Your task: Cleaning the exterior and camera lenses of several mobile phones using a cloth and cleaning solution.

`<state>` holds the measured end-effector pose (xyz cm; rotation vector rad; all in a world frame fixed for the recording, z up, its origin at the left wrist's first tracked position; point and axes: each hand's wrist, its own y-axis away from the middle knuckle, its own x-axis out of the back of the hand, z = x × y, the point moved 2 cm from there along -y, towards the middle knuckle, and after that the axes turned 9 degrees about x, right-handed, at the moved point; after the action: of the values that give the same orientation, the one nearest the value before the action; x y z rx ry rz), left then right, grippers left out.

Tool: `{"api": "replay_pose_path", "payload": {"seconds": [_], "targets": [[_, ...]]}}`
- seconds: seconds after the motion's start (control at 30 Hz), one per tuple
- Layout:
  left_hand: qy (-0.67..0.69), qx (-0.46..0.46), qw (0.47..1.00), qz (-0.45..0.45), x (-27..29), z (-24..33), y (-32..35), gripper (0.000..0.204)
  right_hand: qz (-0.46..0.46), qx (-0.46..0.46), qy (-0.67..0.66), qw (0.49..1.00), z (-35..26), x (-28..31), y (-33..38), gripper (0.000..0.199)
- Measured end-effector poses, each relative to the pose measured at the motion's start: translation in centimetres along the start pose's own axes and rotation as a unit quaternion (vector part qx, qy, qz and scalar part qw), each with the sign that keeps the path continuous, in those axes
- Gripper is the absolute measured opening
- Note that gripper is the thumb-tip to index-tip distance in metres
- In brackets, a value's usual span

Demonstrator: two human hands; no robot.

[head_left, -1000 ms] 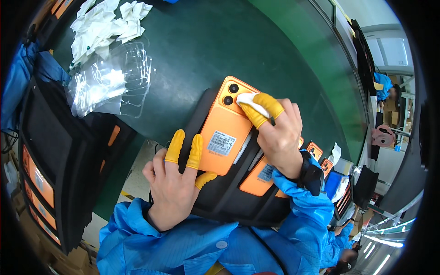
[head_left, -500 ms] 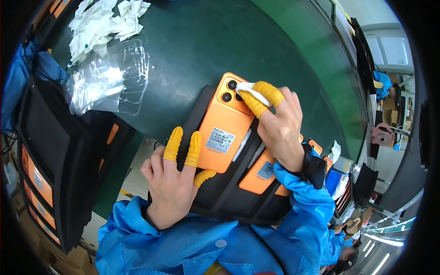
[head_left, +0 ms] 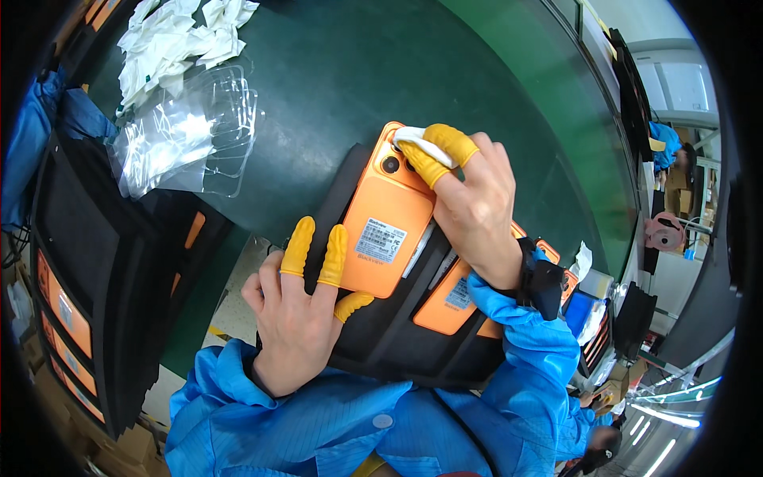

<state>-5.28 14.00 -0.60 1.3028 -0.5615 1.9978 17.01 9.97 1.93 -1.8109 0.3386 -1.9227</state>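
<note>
Right hand (head_left: pixel 477 203) has slid up since the earlier frame: its white wipe (head_left: pixel 417 139) now sits on the top corner of the orange phone (head_left: pixel 387 219), at the camera bump, instead of lower on the back. Phone lies back-up on a black tray (head_left: pixel 381 342), rounded corners, dark lenses, white label near its lower end. Right hand pinches the wipe between yellow-cotted fingers (head_left: pixel 445 143). Left hand (head_left: pixel 298 310) is spread flat, two cotted fingertips touching the phone's lower left edge, thumb under its bottom corner; not clenched on anything. Second orange phone (head_left: pixel 449 298) just right of the first, partly under the right wrist. Tray sits on the green worktop (head_left: pixel 358 71). Clear plastic trays (head_left: pixel 191 131) and crumpled white wipes (head_left: pixel 171 40) well up-left of the phone.
</note>
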Motion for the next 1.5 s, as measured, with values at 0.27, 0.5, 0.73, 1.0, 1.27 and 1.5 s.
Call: {"api": "replay_pose_path", "payload": {"seconds": [0.27, 0.5, 0.73, 1.0, 1.27, 1.5], "targets": [[-0.021, -0.017, 0.999, 0.03, 0.2, 0.1, -0.3, 0.062, -0.012, 0.009, -0.046, 0.999, -1.5, 0.3, 0.4, 0.033], [-0.004, -0.005, 1.0, 0.007, 0.1, 0.0, -0.1, 0.074, -0.039, 0.023, -0.049, 0.998, -2.1, 0.7, 1.0, 0.023], [-0.002, -0.006, 1.0, 0.0, 0.4, 0.1, -0.1, 0.074, -0.047, 0.037, -0.017, 0.998, -1.6, 1.5, 1.9, 0.037], [-0.009, -0.002, 1.0, 0.012, -0.1, 0.1, 0.0, 0.073, -0.027, -0.005, 0.01, 1.0, -1.0, 1.5, 1.9, 0.035], [-0.015, -0.007, 1.0, 0.015, 0.0, 0.1, 0.0, 0.075, -0.032, 0.003, -0.01, 0.999, -1.2, 1.4, 1.6, 0.033], [-0.019, -0.006, 1.0, 0.014, -0.1, 0.0, 0.1, 0.075, -0.039, 0.007, 0.024, 0.999, -1.3, 2.0, 2.4, 0.034]]}}
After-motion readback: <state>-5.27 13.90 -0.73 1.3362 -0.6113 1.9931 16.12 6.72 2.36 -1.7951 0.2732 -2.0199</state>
